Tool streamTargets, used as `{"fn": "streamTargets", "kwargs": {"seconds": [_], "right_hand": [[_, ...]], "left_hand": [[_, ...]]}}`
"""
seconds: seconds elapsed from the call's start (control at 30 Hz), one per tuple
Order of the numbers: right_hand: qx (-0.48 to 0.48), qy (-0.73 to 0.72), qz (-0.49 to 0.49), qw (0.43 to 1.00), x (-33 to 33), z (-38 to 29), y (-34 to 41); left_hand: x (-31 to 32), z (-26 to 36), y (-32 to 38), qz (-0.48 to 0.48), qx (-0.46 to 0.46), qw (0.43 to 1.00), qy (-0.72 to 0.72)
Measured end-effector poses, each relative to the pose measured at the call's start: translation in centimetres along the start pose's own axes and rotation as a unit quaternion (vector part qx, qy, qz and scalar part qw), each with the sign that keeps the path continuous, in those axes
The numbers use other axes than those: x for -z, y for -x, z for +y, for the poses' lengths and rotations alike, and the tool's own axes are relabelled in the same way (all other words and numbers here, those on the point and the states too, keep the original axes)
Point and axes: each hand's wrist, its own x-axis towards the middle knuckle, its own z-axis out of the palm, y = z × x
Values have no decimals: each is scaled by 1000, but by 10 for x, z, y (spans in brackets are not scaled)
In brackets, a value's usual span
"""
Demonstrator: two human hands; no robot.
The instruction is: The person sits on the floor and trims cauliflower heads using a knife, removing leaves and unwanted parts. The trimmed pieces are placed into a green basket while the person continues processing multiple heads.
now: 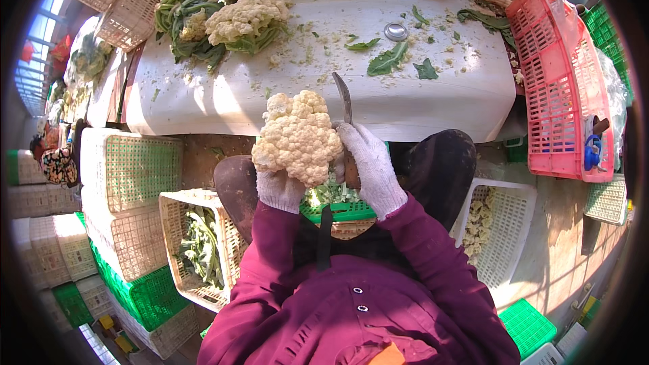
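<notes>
My left hand [280, 190], in a white knitted glove, holds a cauliflower head [298, 137] from below; its curds face up and hide most of the fingers. Just right of it, my right hand [369, 165], gloved too, grips the wooden handle of a knife [344, 94] with a curved tip. The blade points away from me towards the table, its metal stained dark. A larger cauliflower [248, 20] with leaves lies on the white-covered table [304, 106], beside more leafy heads at the back left. A green basket [350, 211] with leafy trimmings stands between my knees.
Cut leaves [388, 59], crumbs and a round metal object [396, 31] lie on the table. A pink crate [550, 86] stands at right. A crate of leaves [170, 243] is left of me, a crate of florets [512, 233] right. Stacked crates [132, 172] rise further left.
</notes>
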Motion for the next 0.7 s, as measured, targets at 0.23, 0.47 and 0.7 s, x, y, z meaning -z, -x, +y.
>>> {"fn": "streamTargets", "kwargs": {"seconds": [0.23,0.47,0.7], "right_hand": [[15,-134,-35,990,13,11,-24],[81,82,-56,992,36,16,-47],[87,300,-63,948,38,2,-48]], "left_hand": [[-33,2,22,1,18,992,-123],[-38,5,27,90,106,966,-218],[-36,0,33,99,184,956,-208]]}}
